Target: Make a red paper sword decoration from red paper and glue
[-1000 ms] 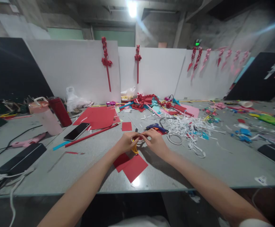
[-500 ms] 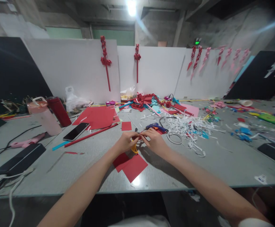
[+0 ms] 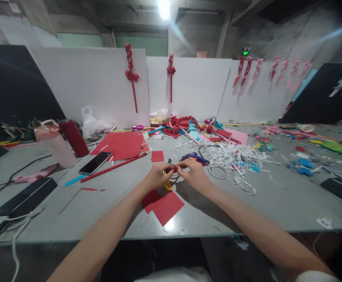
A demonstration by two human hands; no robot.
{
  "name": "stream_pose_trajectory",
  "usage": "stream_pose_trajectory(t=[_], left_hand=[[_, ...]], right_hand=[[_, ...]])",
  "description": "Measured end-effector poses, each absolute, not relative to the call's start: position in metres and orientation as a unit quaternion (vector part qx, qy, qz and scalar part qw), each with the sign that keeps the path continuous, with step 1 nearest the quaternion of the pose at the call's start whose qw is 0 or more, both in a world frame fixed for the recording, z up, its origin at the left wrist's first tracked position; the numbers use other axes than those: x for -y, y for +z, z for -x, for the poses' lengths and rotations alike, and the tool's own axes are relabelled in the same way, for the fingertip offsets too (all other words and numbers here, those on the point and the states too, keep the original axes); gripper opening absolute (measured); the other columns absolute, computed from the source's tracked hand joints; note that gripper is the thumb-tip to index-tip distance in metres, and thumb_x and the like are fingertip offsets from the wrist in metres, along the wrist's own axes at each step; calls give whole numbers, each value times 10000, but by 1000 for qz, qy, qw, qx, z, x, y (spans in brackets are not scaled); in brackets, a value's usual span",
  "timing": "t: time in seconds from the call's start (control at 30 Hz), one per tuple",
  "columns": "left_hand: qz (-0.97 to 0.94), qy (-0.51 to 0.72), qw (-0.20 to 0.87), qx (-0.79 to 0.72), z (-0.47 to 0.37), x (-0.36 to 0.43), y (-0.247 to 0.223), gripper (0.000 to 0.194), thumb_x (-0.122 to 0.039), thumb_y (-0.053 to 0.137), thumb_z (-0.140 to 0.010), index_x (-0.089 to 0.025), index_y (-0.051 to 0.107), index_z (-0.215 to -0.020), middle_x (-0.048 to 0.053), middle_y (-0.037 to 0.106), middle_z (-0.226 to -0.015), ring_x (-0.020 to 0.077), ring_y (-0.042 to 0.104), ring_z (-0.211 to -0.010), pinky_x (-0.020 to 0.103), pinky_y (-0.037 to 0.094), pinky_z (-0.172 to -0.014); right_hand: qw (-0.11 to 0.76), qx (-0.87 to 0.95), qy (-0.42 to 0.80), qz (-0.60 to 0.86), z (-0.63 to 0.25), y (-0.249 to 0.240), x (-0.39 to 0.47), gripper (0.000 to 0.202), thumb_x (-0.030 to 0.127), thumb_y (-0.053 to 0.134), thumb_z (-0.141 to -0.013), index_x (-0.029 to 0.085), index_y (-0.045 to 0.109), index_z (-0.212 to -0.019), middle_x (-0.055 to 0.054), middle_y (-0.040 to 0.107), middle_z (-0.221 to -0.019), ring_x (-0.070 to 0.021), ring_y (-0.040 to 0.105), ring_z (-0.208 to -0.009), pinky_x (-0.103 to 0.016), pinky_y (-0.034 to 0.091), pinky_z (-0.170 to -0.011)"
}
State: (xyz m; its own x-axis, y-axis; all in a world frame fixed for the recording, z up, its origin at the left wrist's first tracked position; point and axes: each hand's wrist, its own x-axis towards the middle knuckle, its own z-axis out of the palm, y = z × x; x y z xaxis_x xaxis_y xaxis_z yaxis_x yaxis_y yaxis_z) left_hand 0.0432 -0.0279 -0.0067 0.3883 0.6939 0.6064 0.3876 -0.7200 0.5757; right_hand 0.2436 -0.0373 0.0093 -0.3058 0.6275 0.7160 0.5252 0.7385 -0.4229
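My left hand (image 3: 157, 174) and my right hand (image 3: 193, 173) meet above the middle of the table, fingertips pinched together. Between them is a small dark red piece (image 3: 175, 169), probably paper, mostly covered by the fingers. Below my left fingers shows a yellow handle (image 3: 168, 185), which looks like that of scissors. Two red paper squares (image 3: 168, 208) lie overlapping in front of my hands, and a smaller red square (image 3: 157, 156) lies beyond them. Just behind my right hand rests a blue glue gun (image 3: 195, 157).
To the right are a grey-white ring (image 3: 217, 171) and a heap of white paper strips (image 3: 235, 154). A phone (image 3: 95, 163), red sheets (image 3: 119, 145), a pink bottle (image 3: 55, 145) and a black power strip (image 3: 26, 197) lie left. Red paper ornaments (image 3: 131, 76) hang on the white board.
The fingers of my right hand have shifted slightly, and a little more of the red piece shows between my hands. Everything else stays in place.
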Motion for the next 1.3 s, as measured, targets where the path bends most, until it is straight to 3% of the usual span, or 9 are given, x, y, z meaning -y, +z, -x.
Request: stream_pose_trajectory(t=[0.4, 0.53, 0.67, 0.77, 0.87, 0.97, 1.1, 1.2, 1.3], left_hand=[[-648, 517, 260, -496, -25, -1, -19, 211, -322, 628, -873, -141, 727, -826, 53, 740, -694, 164, 697, -598, 240, 502, -576], [-607, 546, 268, -512, -20, -9, -25, 180, -299, 654, -846, -138, 732, -868, 62, 752, -715, 168, 709, -587, 239, 510, -552], [-590, 564, 278, -507, -19, -10, -25, 210, -272, 678, -819, -128, 736, -960, 53, 744, -699, 171, 712, -588, 240, 516, -551], [-595, 563, 286, -497, -20, -8, -22, 208, -249, 651, -813, -126, 734, -958, 50, 741, -702, 165, 712, -598, 237, 518, -563], [-599, 561, 297, -488, -23, -5, -19, 223, -255, 642, -807, -121, 731, -962, 39, 722, -667, 158, 698, -588, 237, 518, -572], [-608, 558, 312, -470, -27, -1, -16, 234, -281, 648, -810, -118, 727, -957, 34, 707, -640, 153, 681, -578, 238, 516, -574], [-637, 546, 319, -441, -32, 5, -14, 241, -312, 665, -817, -129, 731, -958, 35, 720, -677, 146, 672, -588, 236, 519, -573], [-661, 532, 325, -417, -34, 9, -13, 238, -324, 671, -828, -140, 737, -965, 30, 729, -714, 146, 684, -619, 233, 527, -587], [-670, 524, 347, -395, -35, 10, -14, 243, -328, 664, -846, -135, 736, -975, 44, 741, -759, 156, 703, -660, 241, 546, -617]], right_hand=[[510, 701, 55, 496, -284, 8, -9, 161, 277, 617, -833, 187, 738, -777, -28, 742, -738, -187, 663, -659, -290, 486, -656], [496, 675, -40, 545, -320, 22, -25, 194, 284, 582, -846, 186, 738, -784, -61, 756, -781, -212, 678, -716, -318, 496, -744], [423, 623, -131, 645, -363, 33, -38, 253, 254, 532, -882, 147, 761, -894, -152, 767, -883, -284, 703, -838, -376, 497, -829], [352, 613, -134, 694, -373, 30, -43, 423, 124, 483, -851, 42, 691, -1211, -240, 750, -975, -335, 714, -920, -417, 510, -856], [370, 676, -124, 625, -356, 22, -41, 682, 56, 485, -775, -11, 488, -1453, -283, 687, -1220, -369, 661, -1140, -483, 507, -972], [414, 763, -84, 489, -322, 14, -29, 680, 77, 494, -800, 87, 496, -1480, -204, 596, -1425, -335, 540, -1348, -535, 424, -1136], [395, 836, 8, 381, -281, 8, -1, 564, 249, 554, -948, 189, 471, -1503, -142, 578, -1465, -287, 551, -1344, -495, 440, -1133], [366, 858, 12, 359, -266, 7, 15, 611, 363, 678, -925, 200, 490, -1483, -154, 616, -1411, -312, 584, -1287, -505, 455, -1095], [354, 865, 14, 356, -264, 6, 19, 495, 355, 697, -929, 207, 584, -1388, -135, 695, -1274, -297, 644, -1163, -482, 484, -1030]])
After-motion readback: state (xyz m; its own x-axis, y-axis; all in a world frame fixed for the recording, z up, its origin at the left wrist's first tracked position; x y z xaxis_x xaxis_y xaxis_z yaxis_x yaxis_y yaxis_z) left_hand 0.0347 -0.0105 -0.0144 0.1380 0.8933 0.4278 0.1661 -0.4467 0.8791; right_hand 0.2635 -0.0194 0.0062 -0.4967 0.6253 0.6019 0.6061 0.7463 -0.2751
